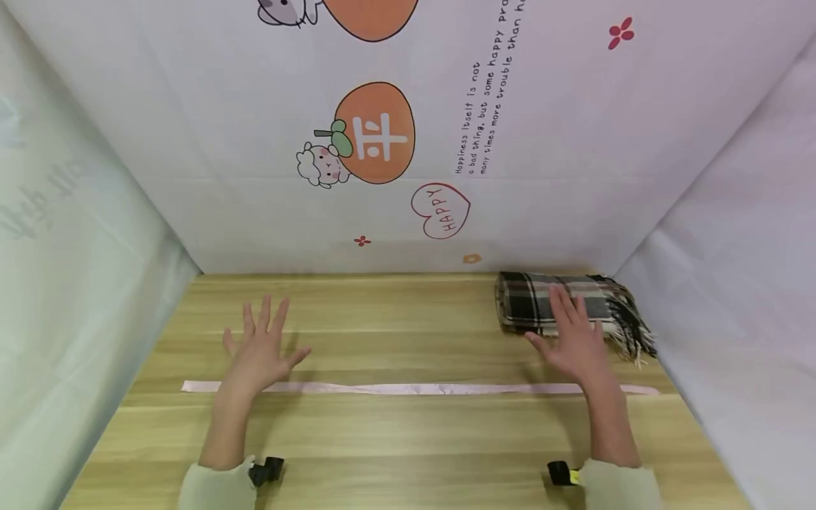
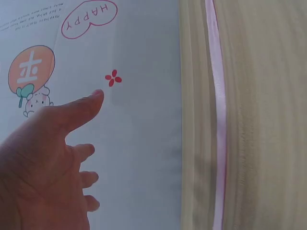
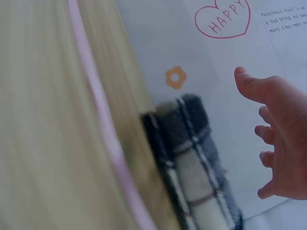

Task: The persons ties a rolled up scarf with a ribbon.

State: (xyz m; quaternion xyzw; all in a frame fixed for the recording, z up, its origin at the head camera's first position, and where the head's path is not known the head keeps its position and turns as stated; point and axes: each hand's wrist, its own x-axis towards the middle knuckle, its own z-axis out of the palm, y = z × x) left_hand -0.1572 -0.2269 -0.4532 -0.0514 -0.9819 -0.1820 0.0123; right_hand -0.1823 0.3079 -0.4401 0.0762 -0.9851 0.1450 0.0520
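A long pale pink ribbon [image 1: 408, 389] lies stretched across the wooden tabletop, passing beneath both forearms. My left hand [image 1: 258, 358], fingers spread, hovers over the table beyond the ribbon and holds nothing. On the right, my right hand [image 1: 576, 347] is also spread, in front of a folded plaid scarf [image 1: 525, 301] with dark fringe at its right end. In the head view the fingertips overlap the scarf. The right wrist view shows the scarf [image 3: 196, 167] apart from the hand, and nothing in the palm.
A white printed sheet [image 1: 255, 212] rises along the table's back edge, with more white cloth at the left [image 1: 76, 248] and right [image 1: 733, 269] sides. Black wrist devices [image 1: 273, 468] show at both cuffs. The wooden table [image 1: 408, 446] extends toward me.
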